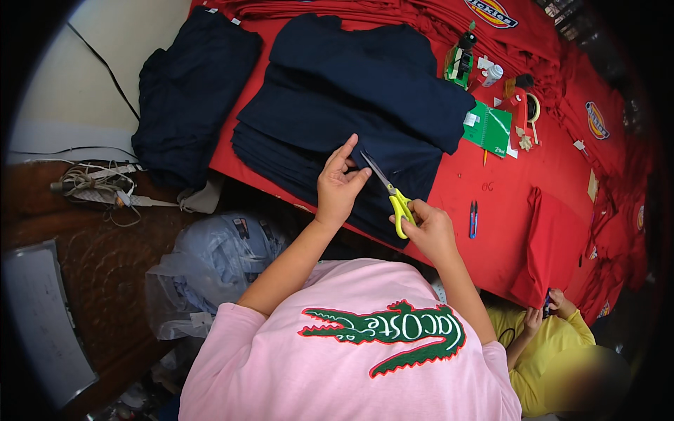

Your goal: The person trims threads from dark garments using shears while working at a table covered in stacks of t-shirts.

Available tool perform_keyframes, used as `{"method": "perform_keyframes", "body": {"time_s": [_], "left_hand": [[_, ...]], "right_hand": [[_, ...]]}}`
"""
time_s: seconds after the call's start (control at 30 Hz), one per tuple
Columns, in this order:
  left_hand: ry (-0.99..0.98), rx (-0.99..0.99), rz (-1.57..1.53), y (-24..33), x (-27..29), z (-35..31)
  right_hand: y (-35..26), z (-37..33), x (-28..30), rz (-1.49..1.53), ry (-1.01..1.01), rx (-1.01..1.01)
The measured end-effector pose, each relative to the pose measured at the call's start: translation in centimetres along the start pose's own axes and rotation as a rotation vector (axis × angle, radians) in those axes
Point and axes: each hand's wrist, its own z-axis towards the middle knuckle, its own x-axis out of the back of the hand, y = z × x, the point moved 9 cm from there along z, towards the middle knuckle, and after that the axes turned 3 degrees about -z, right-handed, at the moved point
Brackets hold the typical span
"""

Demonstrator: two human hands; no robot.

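Observation:
A stack of navy blue garments lies on the red-covered table in front of me. My left hand grips the near edge of the top garment between thumb and fingers, the index finger reaching upward. In my right hand is a pair of scissors with yellow-green handles. Their metal blades point up and left, with the tips at the cloth beside my left fingertips. How far apart the blades are is hard to tell.
Blue thread snips, a green notebook, a tape roll and a small white bottle lie to the right. More navy cloth hangs at left. Red garments are piled around; a co-worker in yellow handles one.

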Motion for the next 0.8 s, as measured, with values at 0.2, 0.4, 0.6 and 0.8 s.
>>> {"method": "perform_keyframes", "body": {"time_s": [0.2,0.4,0.6,0.8], "left_hand": [[-0.091,0.038,-0.061,1.1,-0.8,-0.5],[-0.071,0.048,-0.012,0.4,0.5,-0.8],[0.058,0.012,0.011,-1.2,2.6,0.1],[0.012,-0.005,0.026,0.5,1.7,0.0]], "right_hand": [[-1.7,1.4,-0.1,-0.069,0.007,0.063],[1.0,1.9,-2.2,0.061,-0.083,-0.046],[1.4,1.7,-3.1,0.102,-0.129,-0.028],[-0.9,3.1,-2.2,-0.061,-0.082,0.051]]}}
